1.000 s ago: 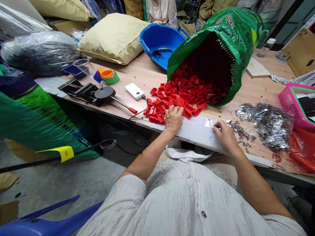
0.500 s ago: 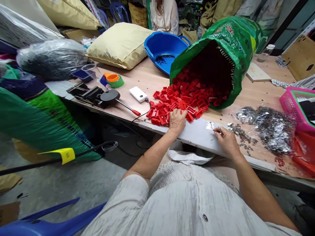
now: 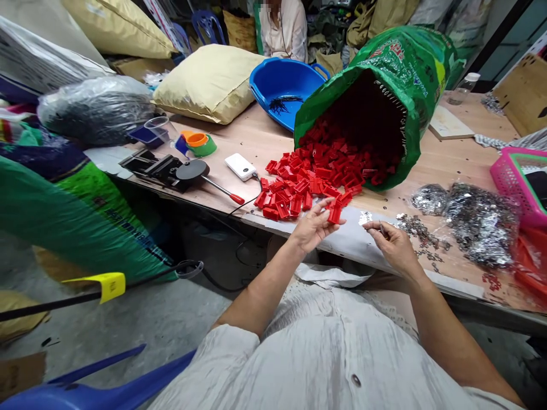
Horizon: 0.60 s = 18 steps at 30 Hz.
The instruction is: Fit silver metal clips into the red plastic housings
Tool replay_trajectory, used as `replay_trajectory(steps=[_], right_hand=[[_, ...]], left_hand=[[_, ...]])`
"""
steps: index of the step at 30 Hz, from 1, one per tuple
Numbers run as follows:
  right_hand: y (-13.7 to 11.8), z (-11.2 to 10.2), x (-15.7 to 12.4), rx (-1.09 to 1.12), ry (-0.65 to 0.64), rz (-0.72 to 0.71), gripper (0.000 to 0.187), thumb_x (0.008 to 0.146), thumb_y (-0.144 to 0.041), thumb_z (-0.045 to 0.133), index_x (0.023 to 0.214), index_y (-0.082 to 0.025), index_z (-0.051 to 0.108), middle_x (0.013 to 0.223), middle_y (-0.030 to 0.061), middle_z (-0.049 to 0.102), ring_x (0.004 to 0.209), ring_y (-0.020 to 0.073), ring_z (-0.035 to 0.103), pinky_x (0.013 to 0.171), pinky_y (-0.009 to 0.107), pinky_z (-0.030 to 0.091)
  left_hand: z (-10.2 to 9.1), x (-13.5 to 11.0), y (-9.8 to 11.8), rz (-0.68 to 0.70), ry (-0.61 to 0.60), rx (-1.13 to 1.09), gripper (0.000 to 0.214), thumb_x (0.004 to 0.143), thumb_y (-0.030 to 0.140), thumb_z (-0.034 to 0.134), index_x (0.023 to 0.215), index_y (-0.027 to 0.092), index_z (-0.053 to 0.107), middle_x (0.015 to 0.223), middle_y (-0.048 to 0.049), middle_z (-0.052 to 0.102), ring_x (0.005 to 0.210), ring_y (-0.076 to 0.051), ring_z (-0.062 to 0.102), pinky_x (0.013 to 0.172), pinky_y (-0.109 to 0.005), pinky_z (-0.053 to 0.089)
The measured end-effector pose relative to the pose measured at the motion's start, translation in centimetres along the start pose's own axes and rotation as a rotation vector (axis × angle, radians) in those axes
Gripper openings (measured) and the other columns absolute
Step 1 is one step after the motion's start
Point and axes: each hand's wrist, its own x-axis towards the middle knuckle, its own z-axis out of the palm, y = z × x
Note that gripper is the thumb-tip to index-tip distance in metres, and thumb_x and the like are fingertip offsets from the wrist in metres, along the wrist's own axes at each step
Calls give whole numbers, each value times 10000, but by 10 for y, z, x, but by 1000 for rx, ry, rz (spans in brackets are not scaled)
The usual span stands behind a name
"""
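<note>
My left hand (image 3: 314, 229), palm partly turned up, holds a small red plastic part (image 3: 334, 214) between thumb and fingers at the near edge of the pile of red plastic parts (image 3: 299, 185). My right hand (image 3: 393, 245) is closed in a pinch around a thin, dark metal tool (image 3: 384, 230), mostly hidden by the fingers. Just beyond its fingertips lie small shiny metal pieces (image 3: 365, 217) on the grey board strip (image 3: 350, 236). Loose metal pieces (image 3: 416, 226) are scattered to the right of this hand.
A green sack (image 3: 410, 74) lies on its side, spilling the red parts. Around the table are a blue basin (image 3: 267, 74), a lever press tool (image 3: 179, 171), a white power bank (image 3: 240, 166), a bag of metal pieces (image 3: 481, 225) and a pink basket (image 3: 508, 182). A person (image 3: 284, 31) is across the table.
My left hand has come away from the red pile, turned palm up, and now holds one red part. My right hand has shifted slightly left, still pinching the thin tool.
</note>
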Motion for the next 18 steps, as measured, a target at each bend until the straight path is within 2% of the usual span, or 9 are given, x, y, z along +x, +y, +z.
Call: replay_trajectory(steps=[2, 6, 10, 18], right_hand=[[-9, 1, -1, 37, -13, -36, 280, 894, -409, 562, 1009, -201, 710, 832, 30, 677, 582, 129, 464, 570, 286, 378], [-20, 3, -1, 98, -24, -103, 225, 877, -371, 612, 1033, -220, 671, 944, 37, 681, 739, 154, 578, 677, 285, 443], [-23, 4, 0, 101, -58, -127, 211, 869, -363, 635, 1032, -228, 638, 889, 22, 670, 771, 161, 615, 713, 284, 471], [-34, 3, 2, -148, -97, -143, 194, 871, -335, 618, 1038, -237, 604, 814, 15, 691, 663, 158, 612, 642, 292, 451]], left_hand=[[6, -8, -7, -80, -1, -117, 403, 841, 234, 691, 1214, 207, 543, 1011, -63, 702, 835, -186, 741, 680, -212, 550], [13, -18, -21, -193, 25, -184, 319, 856, 250, 688, 1130, 188, 536, 924, -52, 697, 738, -175, 746, 594, -172, 554], [16, -24, -30, -253, -5, -207, 291, 841, 267, 708, 1053, 175, 531, 878, -36, 678, 700, -175, 743, 568, -169, 566], [25, -34, -30, -275, -4, -221, 122, 893, 219, 637, 955, 148, 558, 815, -1, 603, 656, -91, 676, 678, -234, 625]])
